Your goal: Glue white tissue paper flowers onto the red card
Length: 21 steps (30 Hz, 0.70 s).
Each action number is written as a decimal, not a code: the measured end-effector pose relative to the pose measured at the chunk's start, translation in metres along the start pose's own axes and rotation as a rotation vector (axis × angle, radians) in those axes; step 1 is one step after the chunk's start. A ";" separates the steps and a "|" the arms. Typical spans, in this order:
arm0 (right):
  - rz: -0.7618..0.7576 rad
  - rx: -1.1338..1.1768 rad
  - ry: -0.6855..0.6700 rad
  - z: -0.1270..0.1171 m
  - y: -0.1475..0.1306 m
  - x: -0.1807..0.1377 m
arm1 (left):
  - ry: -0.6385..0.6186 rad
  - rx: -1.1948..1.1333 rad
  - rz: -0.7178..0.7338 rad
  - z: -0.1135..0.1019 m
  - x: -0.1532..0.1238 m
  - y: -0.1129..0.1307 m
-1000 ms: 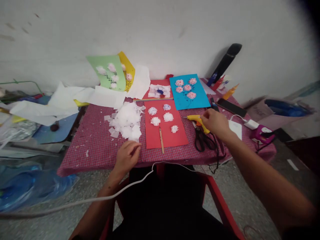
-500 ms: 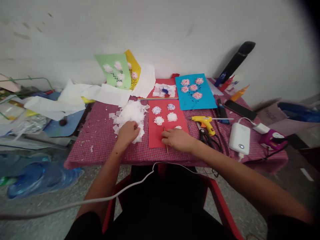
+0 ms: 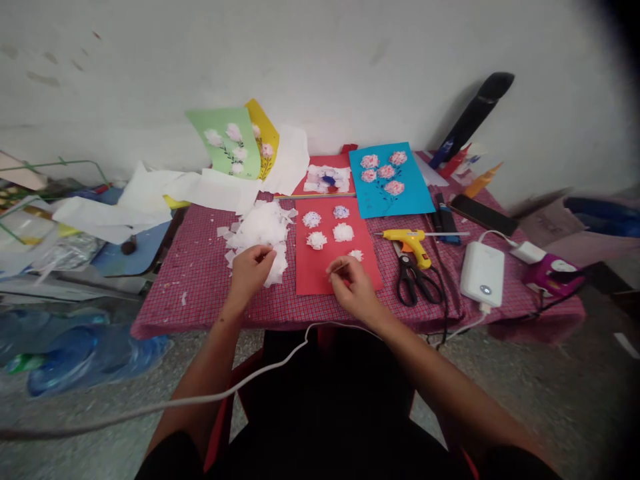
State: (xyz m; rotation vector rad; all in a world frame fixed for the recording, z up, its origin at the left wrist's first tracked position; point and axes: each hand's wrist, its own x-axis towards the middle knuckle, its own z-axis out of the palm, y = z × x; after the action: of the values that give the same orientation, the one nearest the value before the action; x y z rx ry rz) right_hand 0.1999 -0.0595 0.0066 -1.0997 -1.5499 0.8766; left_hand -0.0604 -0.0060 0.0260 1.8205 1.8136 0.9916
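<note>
Over the front of a pile of white tissue paper squares is my left hand. Its thumb and fingertips are pinched together, and anything between them is too small to make out. My right hand is closed on a thin wooden stick, held above the lower part of a red card. Several fluffy paper flowers sit on that card, some white and some tinged with purple. One small white flower lies just beyond my right hand.
To the right lie a yellow glue gun, black scissors and a white power bank. A blue card with pink flowers rests behind. A green card leans on the wall. A white cable crosses before me.
My right hand has lifted and turned palm inward, raising the stick off the red card. My left hand has shifted slightly left, still by the tissue pile.
</note>
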 end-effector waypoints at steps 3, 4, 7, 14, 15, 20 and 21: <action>0.238 0.244 0.053 0.019 -0.004 0.004 | -0.023 -0.065 -0.007 -0.001 -0.014 0.011; 0.298 0.299 0.048 0.025 -0.005 0.006 | -0.028 -0.071 0.010 -0.001 -0.020 0.015; 0.399 0.341 0.036 0.039 -0.007 0.014 | -0.043 -0.085 0.069 0.000 -0.034 0.026; 0.383 0.279 0.025 0.048 -0.015 0.018 | -0.097 -0.121 0.143 0.005 -0.045 0.033; 0.368 0.265 0.017 0.048 -0.015 0.017 | -0.095 -0.127 0.142 0.005 -0.045 0.034; 0.278 0.168 0.016 0.048 -0.015 0.013 | -0.116 -0.148 0.113 0.006 -0.047 0.037; 0.250 0.144 0.014 0.048 -0.015 0.013 | -0.124 -0.152 0.101 0.006 -0.048 0.037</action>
State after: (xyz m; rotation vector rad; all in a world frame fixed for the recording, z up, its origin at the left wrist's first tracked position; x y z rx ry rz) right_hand 0.1493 -0.0526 0.0129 -1.2073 -1.3333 1.1284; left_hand -0.0263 -0.0550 0.0384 1.8517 1.5435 1.0007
